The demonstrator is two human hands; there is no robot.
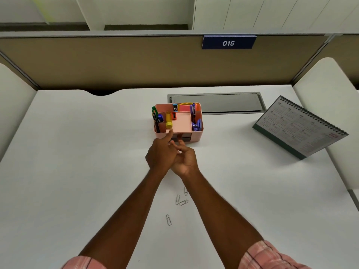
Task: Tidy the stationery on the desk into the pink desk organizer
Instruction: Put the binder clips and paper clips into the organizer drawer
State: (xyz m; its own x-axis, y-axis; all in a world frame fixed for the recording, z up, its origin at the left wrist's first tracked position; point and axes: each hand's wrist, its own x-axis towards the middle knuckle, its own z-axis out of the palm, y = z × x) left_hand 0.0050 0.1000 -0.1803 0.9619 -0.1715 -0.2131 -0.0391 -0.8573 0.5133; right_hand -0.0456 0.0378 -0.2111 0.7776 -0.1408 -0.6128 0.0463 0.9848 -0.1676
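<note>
The pink desk organizer stands mid-desk. It holds green pens, a yellow glue stick, a small red item, pink sticky notes and purple clips. My left hand is just in front of it, one finger stretched up to the front rim below the glue stick. My right hand lies against the left one, fingers curled up toward the grey drawer front; its palm is partly hidden. Several wire paper clips lie loose on the desk between my forearms.
A green-backed desk calendar stands at the right. A grey cable hatch sits behind the organizer. The brown partition carries a blue "015" sign. White side dividers flank the desk.
</note>
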